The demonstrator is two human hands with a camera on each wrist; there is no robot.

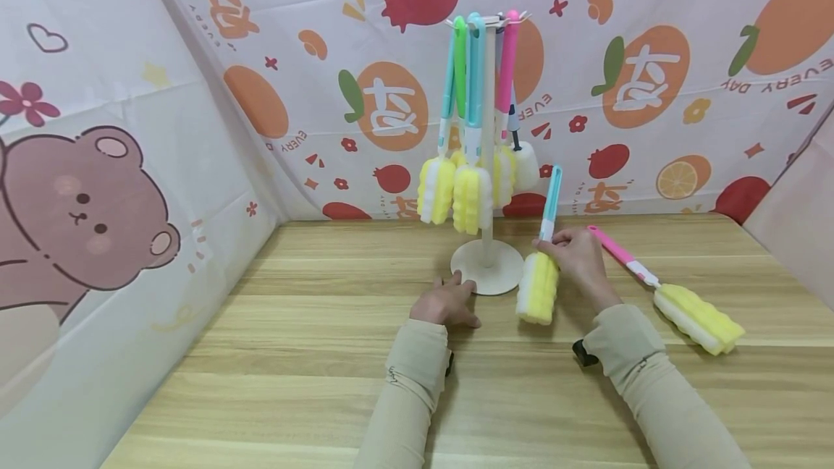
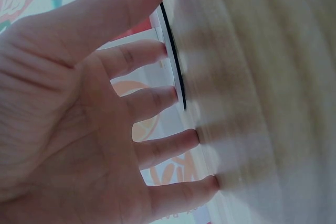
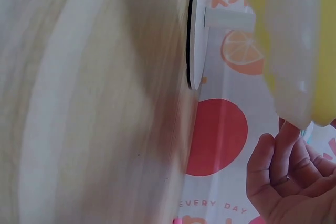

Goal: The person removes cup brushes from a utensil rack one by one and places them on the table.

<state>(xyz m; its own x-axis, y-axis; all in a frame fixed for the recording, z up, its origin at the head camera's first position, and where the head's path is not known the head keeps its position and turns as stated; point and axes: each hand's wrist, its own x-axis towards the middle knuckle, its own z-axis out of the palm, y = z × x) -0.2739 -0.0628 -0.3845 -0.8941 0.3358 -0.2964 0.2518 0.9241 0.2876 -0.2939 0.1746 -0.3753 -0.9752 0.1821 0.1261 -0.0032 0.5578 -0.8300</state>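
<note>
In the head view, my right hand [image 1: 578, 258] pinches a sponge bottle brush [image 1: 538, 292] near its neck, with the teal handle pointing up and the yellow-and-white sponge head hanging down. The right wrist view shows that sponge head [image 3: 294, 40] above the curled fingers, held off the table. My left hand [image 1: 443, 304] rests beside the white stand's round base [image 1: 487, 281], its fingers spread and fairly straight. Seen from the left wrist, two fingertips lie right at the base's edge [image 2: 173, 59], while the others reach the tabletop.
Several brushes hang from the stand's top hooks, among them a teal-handled one [image 1: 473, 93], a pink-handled one [image 1: 508, 64] and one with a white head [image 1: 526, 166]. Another pink-handled brush [image 1: 697, 315] lies on the wooden table [image 1: 293, 382] at right. Printed cloth [image 1: 293, 129] hangs behind.
</note>
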